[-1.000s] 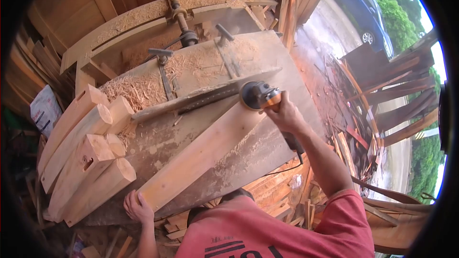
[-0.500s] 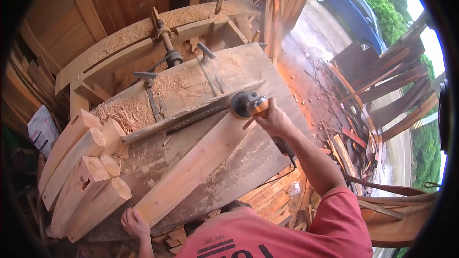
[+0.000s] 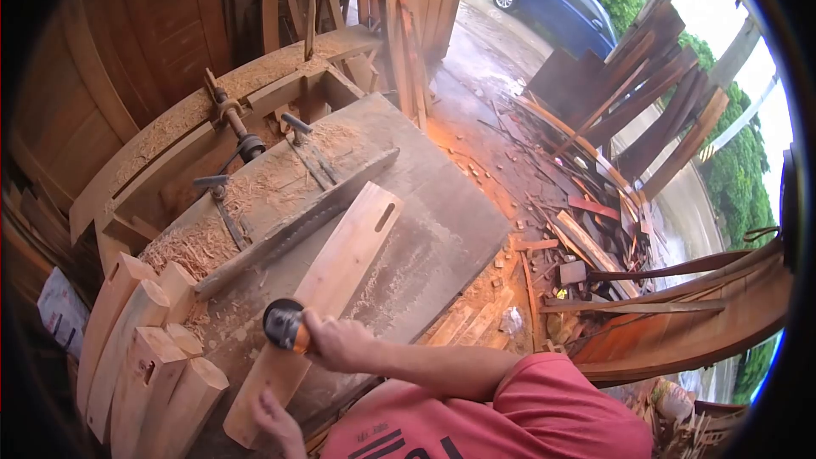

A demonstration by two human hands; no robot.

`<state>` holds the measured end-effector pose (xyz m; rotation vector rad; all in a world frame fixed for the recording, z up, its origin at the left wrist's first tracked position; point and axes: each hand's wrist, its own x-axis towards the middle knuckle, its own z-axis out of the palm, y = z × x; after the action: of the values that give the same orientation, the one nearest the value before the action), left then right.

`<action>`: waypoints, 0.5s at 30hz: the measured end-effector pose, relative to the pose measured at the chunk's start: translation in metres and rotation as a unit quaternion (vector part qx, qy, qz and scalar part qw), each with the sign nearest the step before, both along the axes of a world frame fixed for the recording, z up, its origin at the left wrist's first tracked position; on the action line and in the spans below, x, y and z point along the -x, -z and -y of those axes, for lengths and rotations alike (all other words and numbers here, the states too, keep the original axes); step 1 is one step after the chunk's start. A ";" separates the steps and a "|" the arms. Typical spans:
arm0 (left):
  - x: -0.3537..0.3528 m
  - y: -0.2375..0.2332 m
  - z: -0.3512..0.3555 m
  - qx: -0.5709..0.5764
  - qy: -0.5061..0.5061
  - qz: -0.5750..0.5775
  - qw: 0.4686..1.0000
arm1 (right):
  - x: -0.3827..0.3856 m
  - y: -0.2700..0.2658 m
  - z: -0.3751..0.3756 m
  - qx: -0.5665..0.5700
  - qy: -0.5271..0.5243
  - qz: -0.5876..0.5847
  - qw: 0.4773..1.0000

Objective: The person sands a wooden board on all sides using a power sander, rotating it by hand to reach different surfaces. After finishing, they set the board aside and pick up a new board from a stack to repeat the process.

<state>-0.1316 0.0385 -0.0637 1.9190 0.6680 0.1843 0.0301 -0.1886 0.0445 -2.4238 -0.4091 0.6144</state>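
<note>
A long pale wooden board lies at a slant across the worktable, with an oval slot near its far end. My right hand is closed around an orange and black power sander, whose round head rests on the board's lower half. At the near end, my left hand holds the board by its right edge, its fingers partly on the top face. Part of the sander's body is hidden by my right hand and arm.
Several shaped timber pieces stand at the table's left. A fence runs beyond the board, with shavings and a machine shaft behind it. Scrap wood litters the ground at right; a blue car is outside.
My right hand has brought the sander from the board's far end down toward the near end, uncovering the slot. My left hand has shifted from the end corner to the right edge. The view has turned.
</note>
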 end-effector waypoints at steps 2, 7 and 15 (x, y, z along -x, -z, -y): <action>-0.030 -0.057 0.070 0.388 -0.080 -0.070 0.916 | 0.014 0.005 -0.014 -0.008 -0.028 0.005 1.000; -0.072 -0.072 0.117 0.572 -0.137 -0.072 0.805 | 0.007 -0.001 -0.007 -0.009 -0.061 -0.039 0.997; -0.174 -0.075 0.207 0.530 -0.061 -0.138 0.834 | -0.076 -0.009 0.132 -0.135 0.041 -0.169 0.975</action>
<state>0.0420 -0.1682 0.0113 0.8210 0.8408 -0.3470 0.1063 -0.3202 0.0534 -2.0195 -0.2318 0.8589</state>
